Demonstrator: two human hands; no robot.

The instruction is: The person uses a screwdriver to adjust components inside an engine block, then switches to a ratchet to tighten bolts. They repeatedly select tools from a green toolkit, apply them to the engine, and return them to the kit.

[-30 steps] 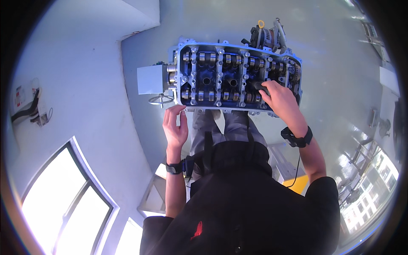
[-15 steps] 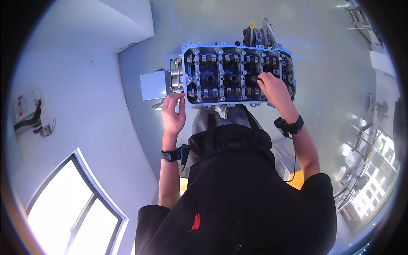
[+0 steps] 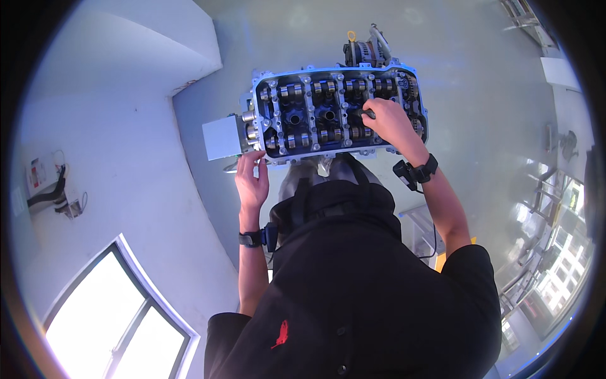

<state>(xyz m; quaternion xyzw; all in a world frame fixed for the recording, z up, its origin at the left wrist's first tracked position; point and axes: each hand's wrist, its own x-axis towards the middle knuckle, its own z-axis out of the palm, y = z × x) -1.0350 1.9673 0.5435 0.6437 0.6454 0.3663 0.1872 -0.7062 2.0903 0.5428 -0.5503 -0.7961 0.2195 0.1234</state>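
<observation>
The right hand is pinching a small black part between thumb and fingers, inside the outline of the open engine. Left of this grip, the left hand is holding its thumb apart from its fingers, beside the engine's near corner.

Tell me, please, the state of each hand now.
Left hand: open, at the near edge of the engine.
Right hand: closed on a small dark object.
</observation>
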